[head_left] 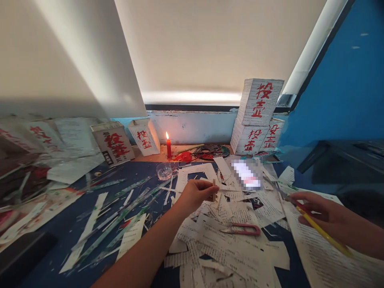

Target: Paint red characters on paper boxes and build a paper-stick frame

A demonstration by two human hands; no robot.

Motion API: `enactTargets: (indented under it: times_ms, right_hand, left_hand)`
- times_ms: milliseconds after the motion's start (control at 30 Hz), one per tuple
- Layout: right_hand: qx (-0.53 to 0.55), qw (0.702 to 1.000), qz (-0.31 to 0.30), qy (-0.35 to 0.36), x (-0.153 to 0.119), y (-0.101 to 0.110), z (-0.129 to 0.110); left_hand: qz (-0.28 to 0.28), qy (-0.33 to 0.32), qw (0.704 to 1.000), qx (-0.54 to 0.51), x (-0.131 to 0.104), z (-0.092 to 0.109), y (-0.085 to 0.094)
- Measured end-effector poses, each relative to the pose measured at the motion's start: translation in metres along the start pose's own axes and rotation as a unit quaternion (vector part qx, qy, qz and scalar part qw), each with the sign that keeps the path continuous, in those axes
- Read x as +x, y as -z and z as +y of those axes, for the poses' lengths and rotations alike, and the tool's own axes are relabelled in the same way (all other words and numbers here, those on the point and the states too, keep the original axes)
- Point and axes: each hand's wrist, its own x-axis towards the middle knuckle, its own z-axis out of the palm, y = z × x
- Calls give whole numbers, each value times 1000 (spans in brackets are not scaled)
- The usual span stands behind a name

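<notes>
My left hand (pixel 198 191) is over the paper scraps in the middle of the table. Its thumb and fingers pinch a short, pale, narrow piece (pixel 214 191) held upright; whether it is rolled paper or wood, I cannot tell. At the right, my right hand (pixel 322 208) is closed around a tool with a red and yellow handle (pixel 325 233). A thin dark metal end points from it toward the upper left; its exact kind does not show. Below my left hand, small thread snips (pixel 244 229) with a pinkish-red handle lie on printed paper scraps (pixel 222 240).
A lit red candle (pixel 168 148) stands at the back, near a small clear glass (pixel 164 171). Lettered paper boxes (pixel 144 138) line the back left; others are stacked (pixel 261 104) at the right. Clear and green plastic strips (pixel 120 218) litter the left. A blurred bright phone-like object (pixel 246 175) lies on paper.
</notes>
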Motion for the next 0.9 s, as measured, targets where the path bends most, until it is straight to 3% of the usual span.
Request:
enactTargets:
  times_ms: [67,133,333,433,600,667,800,900]
  right_hand:
    - [161,982,-88,-53,6,-6,-10]
    - [295,945,-128,-62,15,-17,-27]
    - [406,887,-217,28,62,-73,-97]
    - [412,884,-217,35,84,-102,-114]
    - [417,898,-142,18,95,-134,-104]
    - [425,895,-130,44,91,-141,-101]
    - [418,885,-178,97,79,-147,-108]
    - [382,899,-181,114,72,-149,-114]
  left_hand:
    - [1,-3,1000,-6,0,1,0]
    - [6,-11,1000,-6,0,2,0]
    - [10,-36,999,11,0,6,2]
    - [13,-34,999,13,1,7,4]
    - [15,-2,1000,-1,3,8,4]
    - [-8,12,1000,-27,2,7,1]
    - [-60,32,994,-87,-1,6,-5]
    - [-51,41,991,-121,-2,6,-7]
